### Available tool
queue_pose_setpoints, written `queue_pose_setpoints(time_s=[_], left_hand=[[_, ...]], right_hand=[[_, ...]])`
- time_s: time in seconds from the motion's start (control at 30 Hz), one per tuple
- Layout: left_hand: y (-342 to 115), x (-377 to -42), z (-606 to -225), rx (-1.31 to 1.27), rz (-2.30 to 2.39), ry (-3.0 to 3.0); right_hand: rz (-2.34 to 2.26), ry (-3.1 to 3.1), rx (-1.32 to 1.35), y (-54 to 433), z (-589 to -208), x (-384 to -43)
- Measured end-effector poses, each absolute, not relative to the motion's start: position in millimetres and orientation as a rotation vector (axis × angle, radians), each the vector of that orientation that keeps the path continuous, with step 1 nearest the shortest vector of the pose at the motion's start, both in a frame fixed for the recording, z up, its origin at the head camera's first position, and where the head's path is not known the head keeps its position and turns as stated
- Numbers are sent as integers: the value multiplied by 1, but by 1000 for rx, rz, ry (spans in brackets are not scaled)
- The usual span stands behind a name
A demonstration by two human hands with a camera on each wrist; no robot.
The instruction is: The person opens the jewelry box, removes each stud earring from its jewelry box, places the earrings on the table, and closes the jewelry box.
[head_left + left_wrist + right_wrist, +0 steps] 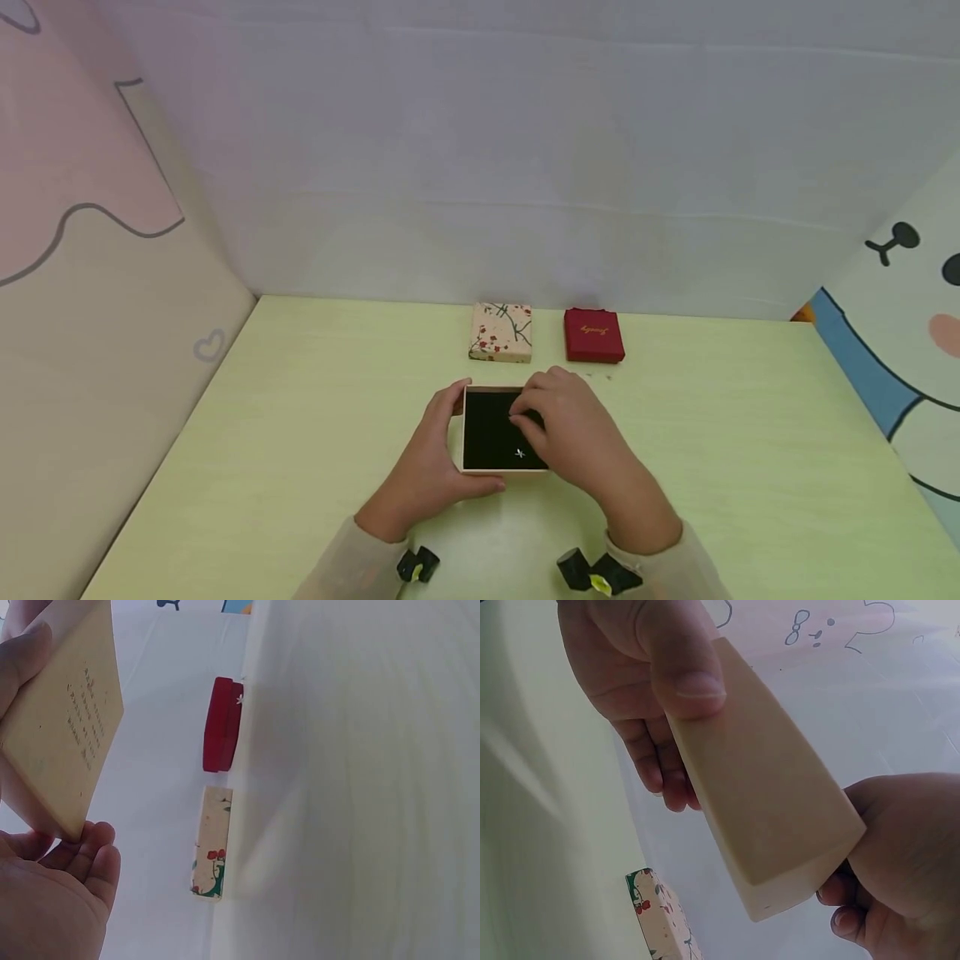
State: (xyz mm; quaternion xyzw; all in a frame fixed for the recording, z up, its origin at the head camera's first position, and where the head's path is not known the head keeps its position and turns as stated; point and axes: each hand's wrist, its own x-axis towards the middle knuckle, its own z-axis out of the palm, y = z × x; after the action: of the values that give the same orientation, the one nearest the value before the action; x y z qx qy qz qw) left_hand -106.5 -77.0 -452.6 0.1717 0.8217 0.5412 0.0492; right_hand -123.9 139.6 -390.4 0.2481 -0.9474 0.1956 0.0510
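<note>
My left hand [427,467] holds a cream box [506,472] from its left side, thumb along the near edge and fingers at the far corner. The box has no lid on it, and black lining [487,429] fills it. A small silver earring-like piece [520,452] shows on the lining near the front. Over the right part of the box is my right hand [573,429], its thumb and index fingertips pinched together at the lining; I cannot tell what is between them. In the left wrist view the underside [67,724] bears printed text.
Toward the back of the pale table [300,417] sit a cream box with red flowers [501,332] and a dark red box with gold lettering [594,336]. Two tiny pieces [598,377] lie just in front of the red box. A white backdrop [525,167] rises behind.
</note>
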Motion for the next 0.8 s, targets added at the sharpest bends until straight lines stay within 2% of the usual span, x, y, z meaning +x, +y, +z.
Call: queue_pose_setpoints(time_s=[0.8], left_hand=[[-77, -106, -455, 515, 1647, 2502]], right_hand=[[616, -2925, 753, 143, -386, -122]])
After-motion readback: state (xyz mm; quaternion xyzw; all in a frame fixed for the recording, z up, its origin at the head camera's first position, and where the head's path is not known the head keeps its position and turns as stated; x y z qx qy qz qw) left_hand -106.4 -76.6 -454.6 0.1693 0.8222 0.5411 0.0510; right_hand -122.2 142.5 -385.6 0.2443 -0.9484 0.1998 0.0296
